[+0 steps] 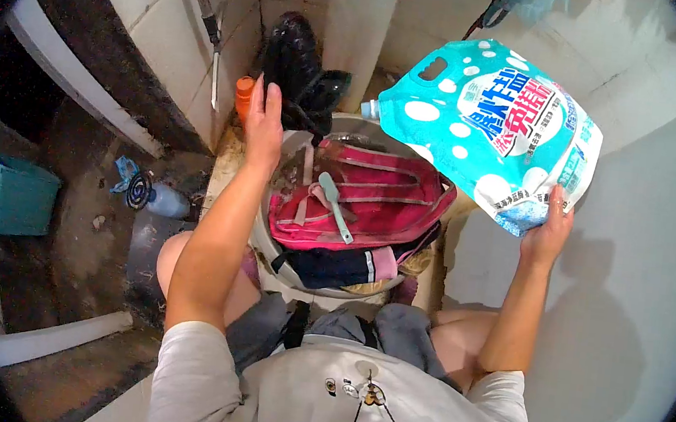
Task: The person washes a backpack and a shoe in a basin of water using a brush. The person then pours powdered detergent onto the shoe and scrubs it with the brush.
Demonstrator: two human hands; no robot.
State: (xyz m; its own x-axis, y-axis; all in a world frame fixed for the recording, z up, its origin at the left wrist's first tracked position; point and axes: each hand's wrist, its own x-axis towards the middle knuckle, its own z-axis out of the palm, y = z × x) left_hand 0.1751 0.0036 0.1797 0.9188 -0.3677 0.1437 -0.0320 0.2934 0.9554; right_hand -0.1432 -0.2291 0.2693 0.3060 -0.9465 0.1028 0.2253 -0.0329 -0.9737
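A teal pouch (447,115) with white dots and printed characters is tilted above the basin's right side. My right hand (549,229) grips its lower right corner. The spout, at the pouch's left end, points left over the basin (262,240). Raised at the basin's upper left, my left hand (265,131) has its fingers stretched out and holds nothing. Inside the basin lies a pink backpack (372,202), wet-looking, with a pale green brush or scoop (334,202) on top. Dark navy cloth (324,267) with a pink and white patch rests along the basin's near edge.
Behind my left hand stand an orange bottle (244,96) and a black plastic bag (292,58). On the floor at left are a teal bin (22,196) and a pale blue bottle (168,201). A tiled wall is behind; a large grey surface (500,310) lies at right.
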